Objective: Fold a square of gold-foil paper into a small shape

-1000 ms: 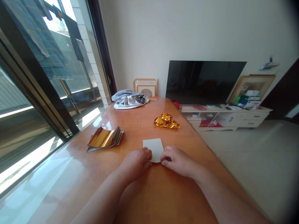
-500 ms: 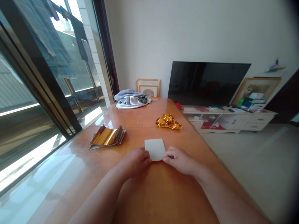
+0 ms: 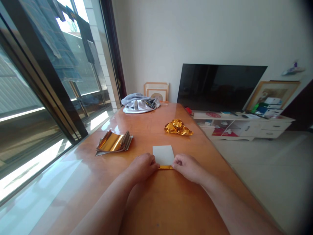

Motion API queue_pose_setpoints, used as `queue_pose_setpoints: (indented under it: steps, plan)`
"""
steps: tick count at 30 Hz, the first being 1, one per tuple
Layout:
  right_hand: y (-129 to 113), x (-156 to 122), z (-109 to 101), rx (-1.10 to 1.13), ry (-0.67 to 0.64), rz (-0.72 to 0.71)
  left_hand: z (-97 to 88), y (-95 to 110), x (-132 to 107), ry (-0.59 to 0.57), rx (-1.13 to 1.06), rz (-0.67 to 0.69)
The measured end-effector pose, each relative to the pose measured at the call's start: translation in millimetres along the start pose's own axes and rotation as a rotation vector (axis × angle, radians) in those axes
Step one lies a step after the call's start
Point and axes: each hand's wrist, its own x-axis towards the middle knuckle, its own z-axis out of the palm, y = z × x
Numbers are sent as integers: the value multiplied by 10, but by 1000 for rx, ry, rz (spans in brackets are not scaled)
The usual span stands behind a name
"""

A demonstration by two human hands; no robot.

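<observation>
- A narrow gold strip [image 3: 165, 167] is now showing along the near edge of the white sheet [image 3: 163, 155], where the earlier view showed only white.
- The sheet is lying flat on the orange-brown wooden table [image 3: 171, 202], near its middle and just in front of the person's body, between the two hands.
- The left hand [image 3: 143, 167] is resting against the sheet's lower left side, its fingers [image 3: 154, 165] held together and pressing at the edge.
- The right hand [image 3: 187, 168] is holding the opposite side, its fingers [image 3: 176, 160] close together and pinching near the right end of the strip. Whether the thumbs are under the sheet, I cannot tell.
- A stack of gold foil sheets [image 3: 113, 142] is lying to the left of the hands, its top sheet curling upward.
- A crumpled gold foil wad [image 3: 178, 127] is sitting farther along the table, beyond the white sheet.
- A bundled grey-and-white cloth [image 3: 140, 103] is lying at the table's far end, with framed pictures [image 3: 156, 91] leaning behind it.
- Beyond the table's right side, a black television [image 3: 221, 87] is standing on a white cabinet [image 3: 242, 125] — a large framed picture [image 3: 272, 94] is leaning beside it.
- Clothes [image 3: 70, 36] are hanging outside the glass sliding door [image 3: 41, 81] on the left.
</observation>
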Motion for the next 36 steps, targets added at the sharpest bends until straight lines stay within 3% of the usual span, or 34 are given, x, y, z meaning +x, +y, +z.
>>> queue_pose_setpoints:
  steps: [13, 20, 36]
  plan:
    - [-36, -10, -23, -14, -11, 47, -173, 28, -30, -68, -133, 65]
    - [-42, -16, -26, -9, -20, 70, -42, -24, -19, -39, -50, -26]
    - [-78, -21, -34, -22, 12, 38, 37, -34, 1, 8, 12, -11]
